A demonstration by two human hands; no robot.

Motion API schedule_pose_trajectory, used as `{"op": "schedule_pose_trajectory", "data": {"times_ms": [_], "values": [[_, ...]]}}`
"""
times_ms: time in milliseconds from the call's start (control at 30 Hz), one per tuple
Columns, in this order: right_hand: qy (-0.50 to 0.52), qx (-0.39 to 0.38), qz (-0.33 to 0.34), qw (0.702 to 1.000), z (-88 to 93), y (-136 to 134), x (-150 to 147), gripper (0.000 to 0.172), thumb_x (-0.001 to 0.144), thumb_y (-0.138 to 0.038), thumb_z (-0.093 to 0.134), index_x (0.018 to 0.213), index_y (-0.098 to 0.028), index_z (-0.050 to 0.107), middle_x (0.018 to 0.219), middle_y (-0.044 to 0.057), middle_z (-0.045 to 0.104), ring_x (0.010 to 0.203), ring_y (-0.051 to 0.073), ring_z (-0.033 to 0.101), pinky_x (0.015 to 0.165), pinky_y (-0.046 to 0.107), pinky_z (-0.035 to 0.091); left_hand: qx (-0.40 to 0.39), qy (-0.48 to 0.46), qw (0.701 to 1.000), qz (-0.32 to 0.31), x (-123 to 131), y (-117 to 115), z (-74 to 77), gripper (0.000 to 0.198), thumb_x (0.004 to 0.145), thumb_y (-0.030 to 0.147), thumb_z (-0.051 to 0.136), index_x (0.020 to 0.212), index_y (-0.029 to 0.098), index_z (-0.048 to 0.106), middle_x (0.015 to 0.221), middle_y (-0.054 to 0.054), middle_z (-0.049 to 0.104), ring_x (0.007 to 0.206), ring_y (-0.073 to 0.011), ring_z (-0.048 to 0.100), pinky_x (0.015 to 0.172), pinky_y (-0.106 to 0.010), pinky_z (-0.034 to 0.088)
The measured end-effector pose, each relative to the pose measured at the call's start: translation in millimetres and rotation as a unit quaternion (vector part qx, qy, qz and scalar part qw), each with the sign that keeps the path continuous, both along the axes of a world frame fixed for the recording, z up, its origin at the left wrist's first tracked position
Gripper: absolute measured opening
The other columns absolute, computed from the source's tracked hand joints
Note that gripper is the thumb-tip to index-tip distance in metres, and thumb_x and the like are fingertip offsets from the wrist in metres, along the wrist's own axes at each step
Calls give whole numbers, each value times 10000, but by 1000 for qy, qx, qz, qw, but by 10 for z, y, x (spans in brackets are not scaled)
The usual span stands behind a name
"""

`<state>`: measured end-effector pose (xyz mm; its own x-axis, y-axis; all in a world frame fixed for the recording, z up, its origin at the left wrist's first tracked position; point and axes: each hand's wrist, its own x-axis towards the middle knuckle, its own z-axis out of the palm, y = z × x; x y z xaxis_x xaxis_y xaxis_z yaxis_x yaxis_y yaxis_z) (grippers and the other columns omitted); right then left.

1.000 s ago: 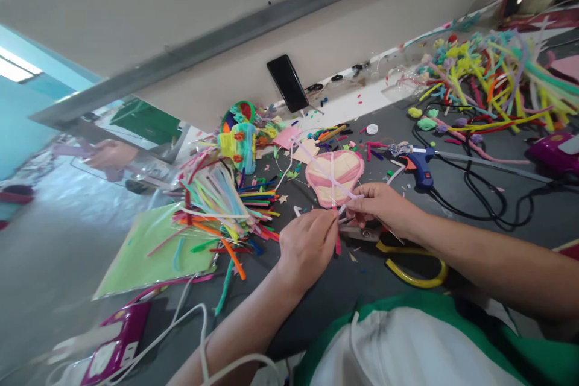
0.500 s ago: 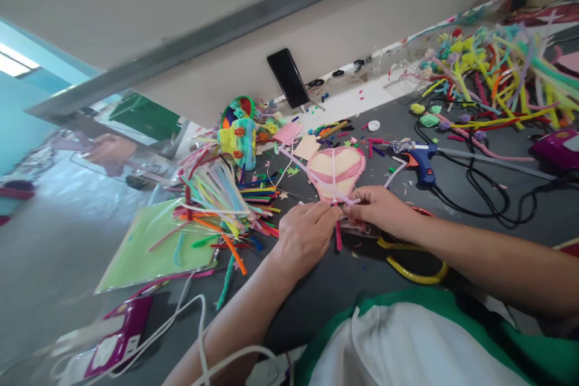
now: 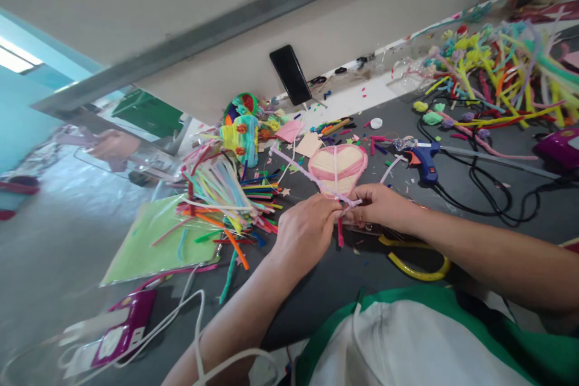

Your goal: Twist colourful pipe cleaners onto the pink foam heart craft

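A pink-and-cream pipe-cleaner heart (image 3: 323, 161) lies on the dark table, its point toward me. One lilac pipe cleaner (image 3: 289, 160) runs slantwise across it, and another pale strand goes down its middle. My left hand (image 3: 307, 226) is closed at the heart's lower tip, its fingertips partly hidden behind the knuckles. Close beside it, my right hand (image 3: 377, 205) pinches the end of the lilac pipe cleaner. Below the fingers a dark pink stem (image 3: 341, 234) sticks out. A yellow-handled tool (image 3: 423, 274) lies partly under my right forearm.
A blue glue gun (image 3: 424, 161) with its black cord lies to the right. Bundled pipe cleaners (image 3: 221, 187) and a green sheet (image 3: 149, 247) are at left, above a purple power strip (image 3: 129, 325) with white cables. A phone (image 3: 290, 75) leans against the wall; more pipe cleaners (image 3: 511, 78) lie far right.
Both hands stay together at the heart's tip, with only slight finger movement. The lilac pipe cleaner's far end has shifted a little to the left. The whole view has moved slightly.
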<state>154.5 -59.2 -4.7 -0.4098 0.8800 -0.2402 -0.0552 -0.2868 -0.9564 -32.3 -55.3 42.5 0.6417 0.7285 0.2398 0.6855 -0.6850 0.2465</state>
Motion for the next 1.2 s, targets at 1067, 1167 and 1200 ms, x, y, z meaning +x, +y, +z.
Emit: {"op": "schedule_pose_trajectory", "data": {"times_ms": [1067,1167,1200], "values": [[-132,175,-35,975,-16,-186,-124,390,851,-511,472,704,-167,583,488,-15,529,454,119,522,479,233,398,-463,-408,770,163,65,9,199,320,794,435,545,645,158,483,384,52,489,277,-65,437,277,-150,291],[-110,151,-27,982,7,-197,-145,381,828,-520,504,703,-170,585,472,-25,520,433,116,516,485,244,433,-473,-404,767,157,57,19,164,336,802,443,530,634,155,487,377,43,486,275,-65,430,277,-151,289],[-92,133,-28,986,18,-195,-151,381,815,-527,519,700,-170,584,465,-31,513,421,110,505,494,251,450,-473,-401,769,155,52,26,157,339,806,444,525,634,154,488,380,43,484,276,-65,427,278,-153,289]]}}
